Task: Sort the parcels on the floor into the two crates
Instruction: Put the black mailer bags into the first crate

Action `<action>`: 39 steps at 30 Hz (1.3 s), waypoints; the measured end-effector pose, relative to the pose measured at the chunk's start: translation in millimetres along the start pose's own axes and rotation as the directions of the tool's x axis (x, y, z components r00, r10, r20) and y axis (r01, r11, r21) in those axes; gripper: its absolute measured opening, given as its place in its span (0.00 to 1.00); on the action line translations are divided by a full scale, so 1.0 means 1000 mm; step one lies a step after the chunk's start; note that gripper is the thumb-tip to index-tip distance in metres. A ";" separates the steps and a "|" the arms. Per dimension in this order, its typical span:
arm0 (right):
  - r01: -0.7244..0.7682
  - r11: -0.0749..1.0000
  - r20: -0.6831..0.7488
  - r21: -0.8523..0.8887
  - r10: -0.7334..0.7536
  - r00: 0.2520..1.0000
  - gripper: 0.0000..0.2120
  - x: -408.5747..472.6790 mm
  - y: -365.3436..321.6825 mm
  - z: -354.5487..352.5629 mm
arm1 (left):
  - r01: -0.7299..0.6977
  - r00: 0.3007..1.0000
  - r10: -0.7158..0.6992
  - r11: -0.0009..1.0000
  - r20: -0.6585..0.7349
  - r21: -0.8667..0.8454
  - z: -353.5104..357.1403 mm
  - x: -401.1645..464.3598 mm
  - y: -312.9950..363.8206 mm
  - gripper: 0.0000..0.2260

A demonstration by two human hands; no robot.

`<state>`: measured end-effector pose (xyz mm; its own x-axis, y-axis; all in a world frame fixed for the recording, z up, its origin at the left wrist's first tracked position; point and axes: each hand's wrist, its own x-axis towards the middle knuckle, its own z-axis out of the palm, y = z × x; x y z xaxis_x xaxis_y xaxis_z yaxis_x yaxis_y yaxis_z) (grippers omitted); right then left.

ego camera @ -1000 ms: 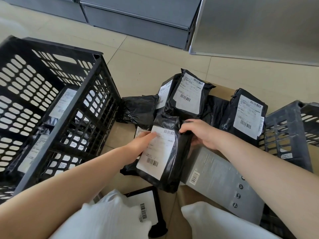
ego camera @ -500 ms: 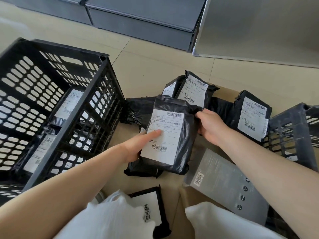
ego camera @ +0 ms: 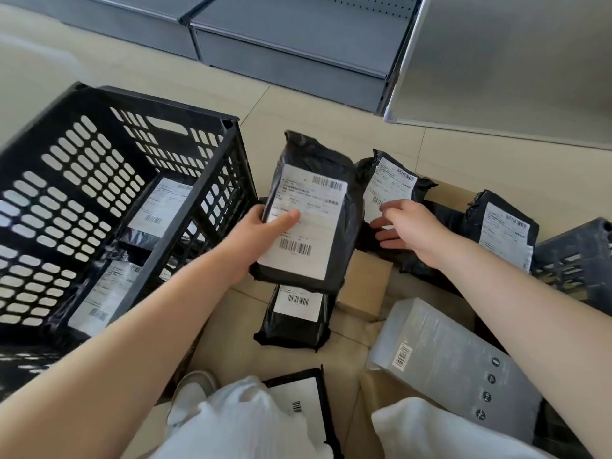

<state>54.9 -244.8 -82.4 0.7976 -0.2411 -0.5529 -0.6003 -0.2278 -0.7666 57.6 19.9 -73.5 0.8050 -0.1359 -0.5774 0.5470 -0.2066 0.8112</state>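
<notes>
Two black slatted plastic crates stand on the tiled floor, one at left (ego camera: 205, 180) and one at the right edge (ego camera: 576, 260). Two black plastic-wrapped parcels with white labels lie inside the left crate (ego camera: 159, 210) (ego camera: 99, 299). Outside it, five more labelled black parcels are visible (ego camera: 308, 223) (ego camera: 390, 183) (ego camera: 503, 233) (ego camera: 294, 313) (ego camera: 298, 395), alongside one grey rectangular carton (ego camera: 453, 356) and one small brown cardboard box (ego camera: 364, 286).

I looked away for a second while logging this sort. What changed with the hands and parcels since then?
The right hand let go of the held parcel and now hovers open by the labelled parcel behind. The left hand alone grips the held parcel, lifted toward the left crate, uncovering another parcel beneath. Other parcels stayed put.
</notes>
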 end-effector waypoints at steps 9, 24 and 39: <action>0.081 0.997 0.161 -0.021 -0.076 0.984 0.10 -0.014 -0.048 0.062 | -0.089 0.988 0.072 0.989 -0.140 -0.116 -0.090 -0.006 0.056 0.14; 0.601 0.763 0.496 -0.238 -0.437 0.751 0.25 -0.059 -0.095 0.213 | -0.188 0.894 0.007 0.914 -0.448 -0.360 -0.244 0.011 0.022 0.13; 0.741 0.307 0.533 -0.598 -0.537 0.653 0.37 -0.036 -0.075 0.219 | 0.195 0.884 -0.166 0.980 -0.437 0.023 -0.236 0.058 -0.035 0.15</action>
<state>84.7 -12.1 -76.8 0.8750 0.4681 -0.1235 0.3711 -0.8124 -0.4497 139.1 247.7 -113.6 0.7212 0.3378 -0.6048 0.6883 -0.2511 0.6806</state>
